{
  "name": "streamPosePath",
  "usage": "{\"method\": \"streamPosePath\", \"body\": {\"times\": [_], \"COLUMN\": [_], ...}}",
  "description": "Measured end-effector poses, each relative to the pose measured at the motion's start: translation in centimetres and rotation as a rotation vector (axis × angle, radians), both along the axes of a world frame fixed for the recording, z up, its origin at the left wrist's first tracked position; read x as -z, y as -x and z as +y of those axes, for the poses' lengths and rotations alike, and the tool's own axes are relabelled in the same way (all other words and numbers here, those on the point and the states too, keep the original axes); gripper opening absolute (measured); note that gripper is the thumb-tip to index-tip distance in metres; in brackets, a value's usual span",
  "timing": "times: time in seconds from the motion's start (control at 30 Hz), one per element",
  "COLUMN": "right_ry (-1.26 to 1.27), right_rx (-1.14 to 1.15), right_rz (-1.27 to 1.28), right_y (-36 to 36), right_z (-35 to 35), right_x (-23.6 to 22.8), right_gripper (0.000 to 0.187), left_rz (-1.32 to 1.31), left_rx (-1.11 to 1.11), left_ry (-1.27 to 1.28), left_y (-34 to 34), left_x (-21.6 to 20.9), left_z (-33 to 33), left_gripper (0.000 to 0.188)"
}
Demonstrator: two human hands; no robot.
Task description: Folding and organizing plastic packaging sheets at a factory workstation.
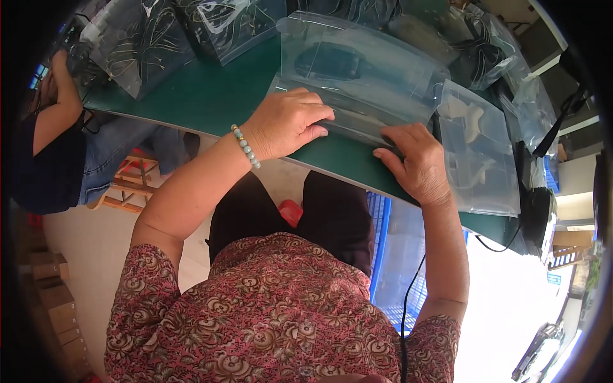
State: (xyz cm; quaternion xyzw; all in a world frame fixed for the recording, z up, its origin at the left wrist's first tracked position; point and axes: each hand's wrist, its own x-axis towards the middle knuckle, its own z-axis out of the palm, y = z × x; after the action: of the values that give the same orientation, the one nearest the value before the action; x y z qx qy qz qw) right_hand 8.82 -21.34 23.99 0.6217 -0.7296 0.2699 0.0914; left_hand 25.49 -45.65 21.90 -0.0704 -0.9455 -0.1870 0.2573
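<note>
On the green table [223,96] in front of me lies a clear plastic sheet [377,54] with fold lines, its far panel standing up at a slant. My left hand [287,124], below a bead bracelet [245,147], pinches the sheet's near flap at its left part. Thumb and fingers of my right hand [416,159] are closed around the same flap near its right end. Beside my right hand, a flat clear plastic piece [482,153] with creased panels rests at the table's right end.
Clear boxes with wires inside [143,54] stand at the back left. More bagged dark items [479,48] lie at the back right. A co-worker [48,150] sits at the left by a wooden stool [131,185]. A blue crate [397,255] stands below the table.
</note>
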Motion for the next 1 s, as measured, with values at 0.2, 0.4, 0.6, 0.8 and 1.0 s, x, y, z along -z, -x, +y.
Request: {"method": "streamPosePath", "body": {"times": [0.2,0.4,0.6,0.8,1.0], "right_ry": [0.053,0.212,0.325,-0.074,-0.044], "right_rx": [0.077,0.062,0.054,-0.031,-0.059], "right_rz": [0.047,0.169,0.402,0.204,0.074], "right_y": [-1.0,-3.1,-4.6,-3.4,-5.9], "right_z": [-0.3,0.3,0.5,1.7,-1.2], "right_x": [0.5,-0.6,-3.6,-2.3,-7.4], "right_gripper": [0.022,0.016,0.017,0.017,0.032], "left_rz": [0.169,0.364,0.451,0.059,-0.106], "left_rx": [-0.012,0.017,0.010,-0.047,0.039], "left_ry": [0.059,0.187,0.269,0.411,0.407], "left_y": [0.1,-1.2,-2.8,-2.6,-1.7], "left_x": [0.0,-0.9,-4.3,-1.5,-0.1], "left_z": [0.3,0.4,1.2,4.0,5.2], "left_gripper": [0.020,0.019,0.012,0.013,0.007]}}
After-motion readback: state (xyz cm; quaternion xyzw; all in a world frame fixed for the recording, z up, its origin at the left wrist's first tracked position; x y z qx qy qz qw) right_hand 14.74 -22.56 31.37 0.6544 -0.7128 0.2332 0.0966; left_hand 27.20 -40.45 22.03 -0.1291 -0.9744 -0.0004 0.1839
